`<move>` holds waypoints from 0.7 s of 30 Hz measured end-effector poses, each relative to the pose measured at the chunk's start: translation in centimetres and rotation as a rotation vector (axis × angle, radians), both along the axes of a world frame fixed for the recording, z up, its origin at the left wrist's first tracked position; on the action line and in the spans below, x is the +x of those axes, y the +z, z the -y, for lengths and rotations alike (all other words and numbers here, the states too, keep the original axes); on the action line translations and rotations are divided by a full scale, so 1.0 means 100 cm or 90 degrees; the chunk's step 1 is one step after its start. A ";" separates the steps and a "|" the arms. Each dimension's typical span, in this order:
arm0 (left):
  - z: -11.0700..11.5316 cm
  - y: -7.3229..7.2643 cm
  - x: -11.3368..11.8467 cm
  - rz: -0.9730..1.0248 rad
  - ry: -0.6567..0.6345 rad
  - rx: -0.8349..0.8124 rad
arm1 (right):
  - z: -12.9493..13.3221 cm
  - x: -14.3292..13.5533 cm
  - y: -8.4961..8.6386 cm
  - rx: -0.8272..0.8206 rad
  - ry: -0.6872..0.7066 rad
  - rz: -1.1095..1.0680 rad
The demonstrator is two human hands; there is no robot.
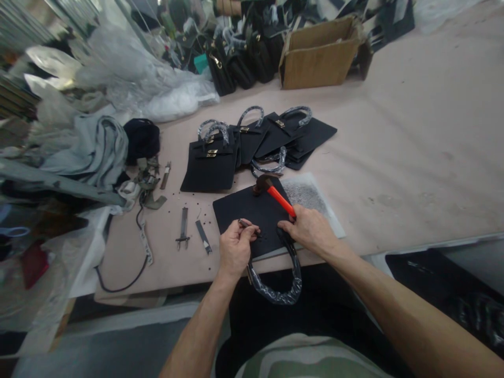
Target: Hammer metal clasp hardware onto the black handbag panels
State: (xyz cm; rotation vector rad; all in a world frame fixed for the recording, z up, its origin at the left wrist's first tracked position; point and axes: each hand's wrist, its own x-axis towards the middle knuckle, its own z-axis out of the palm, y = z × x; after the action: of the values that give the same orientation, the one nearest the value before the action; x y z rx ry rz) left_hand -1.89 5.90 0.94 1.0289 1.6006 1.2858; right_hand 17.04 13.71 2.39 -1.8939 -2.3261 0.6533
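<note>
While the black, smooth, leather-like flat panel (pixel 234 209) lies at the near side of the pinkish bench (pixel 413 157), partly over a pale, grey-speckled slab (pixel 334 223), it looks light and fairly stiff, though I'd guess it marks easily, so it is best taken by its outer edges. At its near side a black curved handle in clear plastic wrap (pixel 275 297) loops down past the bench edge; that wrap is likely slick and the handle springy, so it wants holding close to its ends. Over the panel, the left hand (pixel 235 247) has its grip pinched closed on a slim, dark metal rod (pixel 244 224); being small and smooth, it could roll if pinched loosely. The right hand (pixel 313 228) has its grip wrapped round the end of a red-handled hammer with a dark head (pixel 280 200), head-heavy by the look of it and best held low on the red. Whether that head touches the panel I cannot tell. Beyond lie black bag panels with gold-coloured clasps (pixel 208 173), and farther back stands an open brown cardboard box (pixel 315 65).
</note>
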 end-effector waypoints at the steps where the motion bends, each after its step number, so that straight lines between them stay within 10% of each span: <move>1: 0.000 0.000 0.001 -0.003 -0.001 0.002 | 0.000 0.000 0.000 0.002 0.001 0.000; 13: 0.004 -0.009 -0.005 -0.240 -0.130 0.168 | -0.004 0.001 0.000 -0.020 -0.010 -0.053; 21: 0.007 -0.014 0.004 -0.351 -0.118 0.280 | 0.029 0.040 0.071 0.029 0.124 -0.200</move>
State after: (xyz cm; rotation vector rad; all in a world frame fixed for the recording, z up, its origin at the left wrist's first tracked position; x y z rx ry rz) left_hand -1.50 5.16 -0.49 1.8908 1.5841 1.3257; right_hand 20.99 10.77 9.52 -1.4355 -2.3106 0.8381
